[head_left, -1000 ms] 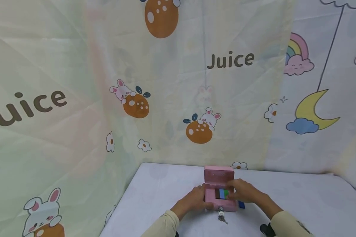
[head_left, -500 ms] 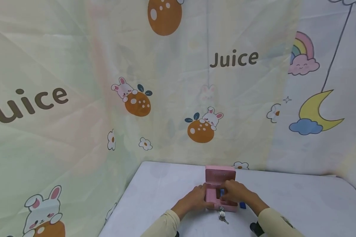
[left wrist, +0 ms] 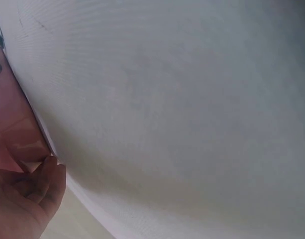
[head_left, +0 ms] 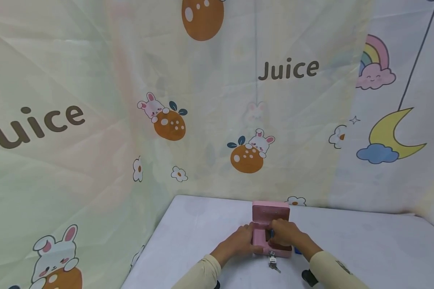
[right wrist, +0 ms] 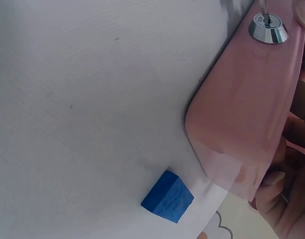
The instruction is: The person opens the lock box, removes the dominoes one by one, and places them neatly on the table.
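Well, from where I stand the pink box sits open on the white-covered table, its lid raised at the back, the top of it about level with the table's far edge from here. The cloth runs left to a slanting edge and spreads out to the right too, so there's space on both sides. The left hand grips the box's left side, thumb at the front corner, fingers by the rim. The right hand reaches into the box with curled fingers, a sliver of a blue piece showing beside them; whether they're grasping it I can't tell. A blue block lies on the cloth just off the box's right front corner, near the back of that wrist. Keys hang from the lock in the front wall, which bears tiny marks I can't read. On the hanging cloth behind, "Juice" is printed in dark letters, and further left the same word appears with its first letter cut off.
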